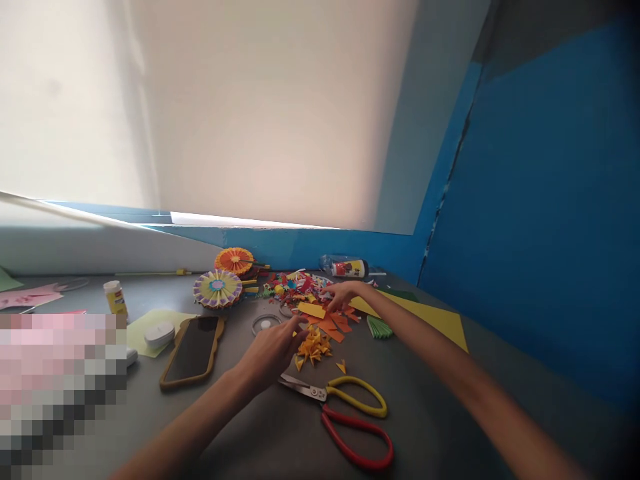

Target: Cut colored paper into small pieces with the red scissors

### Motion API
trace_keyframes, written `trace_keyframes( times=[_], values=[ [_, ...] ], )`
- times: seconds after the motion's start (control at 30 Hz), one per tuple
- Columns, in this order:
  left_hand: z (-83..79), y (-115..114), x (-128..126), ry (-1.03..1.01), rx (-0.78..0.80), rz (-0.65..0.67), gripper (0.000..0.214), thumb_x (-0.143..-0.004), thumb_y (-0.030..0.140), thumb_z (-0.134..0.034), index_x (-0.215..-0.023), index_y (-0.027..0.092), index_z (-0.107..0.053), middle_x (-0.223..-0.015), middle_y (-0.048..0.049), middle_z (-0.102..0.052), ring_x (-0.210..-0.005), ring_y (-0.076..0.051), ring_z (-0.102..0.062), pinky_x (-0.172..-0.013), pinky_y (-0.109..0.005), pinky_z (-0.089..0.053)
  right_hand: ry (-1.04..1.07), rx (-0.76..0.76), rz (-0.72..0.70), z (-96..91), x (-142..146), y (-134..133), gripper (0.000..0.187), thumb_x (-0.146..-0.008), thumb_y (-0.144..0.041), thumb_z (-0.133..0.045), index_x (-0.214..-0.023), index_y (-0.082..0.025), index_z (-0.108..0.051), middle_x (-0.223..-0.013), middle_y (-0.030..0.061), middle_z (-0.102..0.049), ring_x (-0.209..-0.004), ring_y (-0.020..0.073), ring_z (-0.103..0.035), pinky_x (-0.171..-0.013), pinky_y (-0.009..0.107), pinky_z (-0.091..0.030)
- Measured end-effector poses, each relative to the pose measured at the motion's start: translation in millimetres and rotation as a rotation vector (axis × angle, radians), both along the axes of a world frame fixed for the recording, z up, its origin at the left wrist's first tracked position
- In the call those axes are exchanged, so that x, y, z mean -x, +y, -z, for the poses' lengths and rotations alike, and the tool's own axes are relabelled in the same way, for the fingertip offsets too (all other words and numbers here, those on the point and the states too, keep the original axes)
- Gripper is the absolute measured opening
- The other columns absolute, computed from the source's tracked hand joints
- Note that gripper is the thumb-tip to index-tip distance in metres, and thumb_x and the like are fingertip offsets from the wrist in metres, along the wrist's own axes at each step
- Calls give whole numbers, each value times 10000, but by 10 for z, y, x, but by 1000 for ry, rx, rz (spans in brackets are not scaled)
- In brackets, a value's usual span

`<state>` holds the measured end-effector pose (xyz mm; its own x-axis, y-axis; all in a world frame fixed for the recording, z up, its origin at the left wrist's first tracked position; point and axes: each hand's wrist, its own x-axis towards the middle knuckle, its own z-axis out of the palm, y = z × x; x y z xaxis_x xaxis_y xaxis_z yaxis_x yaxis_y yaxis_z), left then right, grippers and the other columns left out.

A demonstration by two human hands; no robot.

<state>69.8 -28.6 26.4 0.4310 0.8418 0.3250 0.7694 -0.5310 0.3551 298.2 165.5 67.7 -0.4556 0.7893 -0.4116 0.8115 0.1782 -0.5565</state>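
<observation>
My left hand (275, 347) is at the near left side of a small heap of folded yellow paper pieces (315, 347), its fingers loosely bent and apart. My right hand (344, 293) reaches over the loose orange paper pieces (333, 327), fingers spread and pointing down. By its fingertips lies a yellow paper strip (312, 310); whether they touch it is unclear. Closer to me, scissors (315, 392) with one yellow and one red handle lie slightly parted. Behind the hands is a pile of mixed coloured paper scraps (295, 283).
Paper rosettes (218, 288) stand behind a phone (194, 350). Further left are a white case (159, 333) and a glue stick (116, 299). A labelled bottle (350, 268) lies at the back. Yellow sheets (440, 323) and a green pleated paper (379, 327) are on the right.
</observation>
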Motion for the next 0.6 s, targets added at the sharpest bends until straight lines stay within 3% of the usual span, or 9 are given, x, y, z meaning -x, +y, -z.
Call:
trace_keyframes(
  times=[0.13,0.2,0.3,0.37,0.43,0.53,0.6],
  values=[
    [23,7,17,26,-2,23,350,-969,388,-256,-1231,239,-435,-1051,-74,-693,-922,-228,-661,-706,-284,-445,89,-163,-129,-97,-25,-121,832,-748,-490,-660,-1443,-295,-246,-1438,106,-380,-1156,253,-541,-874,286,-506],
    [27,4,10,34,-18,20,363,-968,399,-251,-1238,236,-431,-1078,-77,-686,-928,-239,-659,-712,-298,-445,-71,-348,-62,-119,-99,-162,904,-740,-475,-673,-1467,-273,-176,-1482,127,-301,-1220,296,-480,-928,328,-472],
    [21,2,-4,47,-30,10,374,-968,410,-241,-1239,237,-433,-1106,-78,-677,-925,-254,-659,-716,-316,-444,-351,-463,101,-35,-237,-251,1075,-556,-377,-828,-1448,-196,-257,-1470,185,-305,-1247,390,-424,-926,391,-462],
    [19,0,-10,56,-24,13,374,-968,409,-242,-1237,235,-434,-1101,-79,-679,-923,-257,-659,-710,-317,-444,-384,-460,161,32,-342,-339,1022,-522,-341,-849,-1398,-157,-356,-1333,217,-485,-1078,383,-569,-798,372,-517],
    [20,-2,-15,56,-20,29,369,-968,403,-247,-1237,230,-432,-1103,-83,-679,-930,-253,-658,-713,-314,-445,-366,-517,208,20,-473,-441,856,-645,-388,-775,-1367,-131,-392,-1201,220,-584,-871,299,-658,-677,304,-520],
    [21,-5,-17,53,-17,37,366,-968,400,-252,-1238,232,-432,-1115,-87,-675,-947,-248,-655,-722,-309,-445,-308,-673,276,-202,-732,-576,625,-894,-410,-474,-1374,-36,-330,-1060,224,-622,-683,179,-651,-577,234,-459],
    [19,-3,-17,54,-8,21,370,-965,410,-253,-1238,238,-435,-1101,-84,-679,-932,-248,-659,-714,-307,-444,-290,-754,316,-421,-918,-625,582,-961,-373,-315,-1389,16,-255,-887,184,-641,-608,150,-618,-541,236,-426]
  ],
)
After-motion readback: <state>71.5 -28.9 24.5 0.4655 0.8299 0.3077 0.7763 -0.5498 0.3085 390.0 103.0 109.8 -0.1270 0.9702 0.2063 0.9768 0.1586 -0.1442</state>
